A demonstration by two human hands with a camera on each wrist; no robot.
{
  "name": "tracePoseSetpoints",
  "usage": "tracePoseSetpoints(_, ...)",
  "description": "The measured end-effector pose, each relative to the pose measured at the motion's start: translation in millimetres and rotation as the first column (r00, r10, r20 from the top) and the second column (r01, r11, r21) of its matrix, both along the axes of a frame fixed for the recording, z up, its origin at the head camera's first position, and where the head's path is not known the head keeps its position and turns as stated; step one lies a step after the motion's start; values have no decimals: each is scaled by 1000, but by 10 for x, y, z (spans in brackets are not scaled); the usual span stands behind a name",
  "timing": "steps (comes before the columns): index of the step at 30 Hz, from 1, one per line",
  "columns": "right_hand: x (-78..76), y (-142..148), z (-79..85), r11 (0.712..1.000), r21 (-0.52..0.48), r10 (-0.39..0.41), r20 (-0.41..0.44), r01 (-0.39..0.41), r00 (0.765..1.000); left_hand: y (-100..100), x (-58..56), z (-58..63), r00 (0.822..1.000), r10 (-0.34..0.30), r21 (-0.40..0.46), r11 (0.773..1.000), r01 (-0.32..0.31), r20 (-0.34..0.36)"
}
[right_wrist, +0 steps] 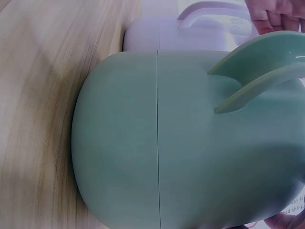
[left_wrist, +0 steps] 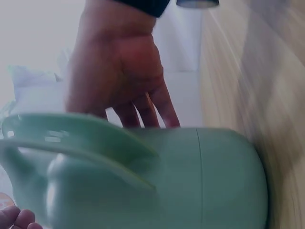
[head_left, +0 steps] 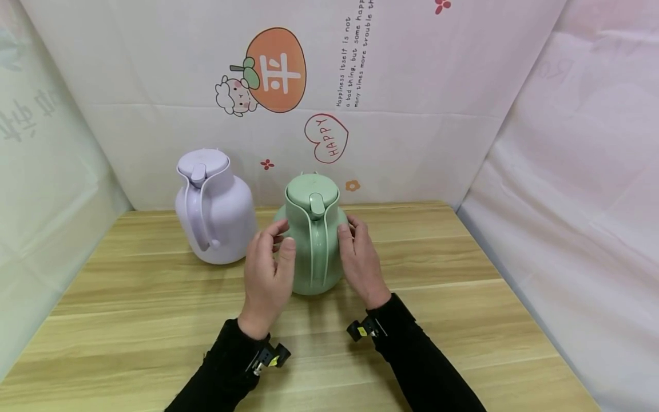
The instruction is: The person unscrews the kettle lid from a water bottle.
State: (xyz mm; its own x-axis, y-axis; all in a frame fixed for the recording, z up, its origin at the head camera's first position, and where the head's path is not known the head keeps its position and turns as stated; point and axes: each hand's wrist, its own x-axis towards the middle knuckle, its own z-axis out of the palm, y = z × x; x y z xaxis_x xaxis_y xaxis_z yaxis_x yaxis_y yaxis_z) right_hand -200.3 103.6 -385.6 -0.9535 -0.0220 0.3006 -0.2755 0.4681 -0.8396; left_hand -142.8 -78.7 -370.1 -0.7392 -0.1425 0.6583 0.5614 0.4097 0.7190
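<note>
A green thermos jug (head_left: 317,257) with a round lid and thumb lever stands upright on the wooden table, its handle facing the person. My left hand (head_left: 269,273) is at the jug's left side, thumb raised and fingers loosely bent, with its fingertips overlapping the body in the head view. On the opposite side, my right hand (head_left: 362,260) has its fingers extended along the jug's wall, partly hidden behind it. The left wrist view shows the right palm (left_wrist: 119,71) facing the jug; the right wrist view shows the jug's base (right_wrist: 114,143) against the table.
To the left and slightly farther back stands a matching lavender thermos jug (head_left: 221,212), also upright with its handle facing the person. Behind the wooden table (head_left: 154,337) hangs a printed white cloth (head_left: 412,149). More pale cloth encloses both sides.
</note>
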Motion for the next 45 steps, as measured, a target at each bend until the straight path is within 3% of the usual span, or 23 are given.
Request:
tracePoseSetpoints(7, 1, -5, -5, 1000, -14, -4, -3, 4, 1000, 143, 67, 44, 996, -83, -2, 997, 83, 21)
tracePoseSetpoints(16, 3, -6, -10, 1000, -13, -9, -16, 9, 1000, 280, 55, 47, 987, -162, 10, 987, 162, -1)
tracePoseSetpoints(23, 6, -9, -3, 1000, -7, -9, -26, 9, 1000, 341, 56, 64, 975, -212, 65, 976, 208, 60)
tracePoseSetpoints(27, 7, -13, -3, 1000, -4, -15, -23, 15, 1000, 387, 62, 74, 956, -273, 116, 959, 260, 109)
tracePoseSetpoints(31, 6, -14, -10, 1000, 2, -17, -23, 17, 1000, 438, 73, 67, 923, -355, 178, 928, 328, 148)
tracePoseSetpoints(37, 4, -8, -17, 1000, -18, 4, -33, -5, 999, 481, 62, 28, 893, -417, 243, 896, 372, 170)
tracePoseSetpoints(40, 0, -5, -23, 1000, -28, 12, -37, -13, 999, 485, 54, 15, 897, -407, 232, 902, 365, 174)
tracePoseSetpoints(45, -1, 0, -35, 999, -36, 22, -20, -23, 1000, 488, 39, 11, 922, -345, 172, 933, 316, 179)
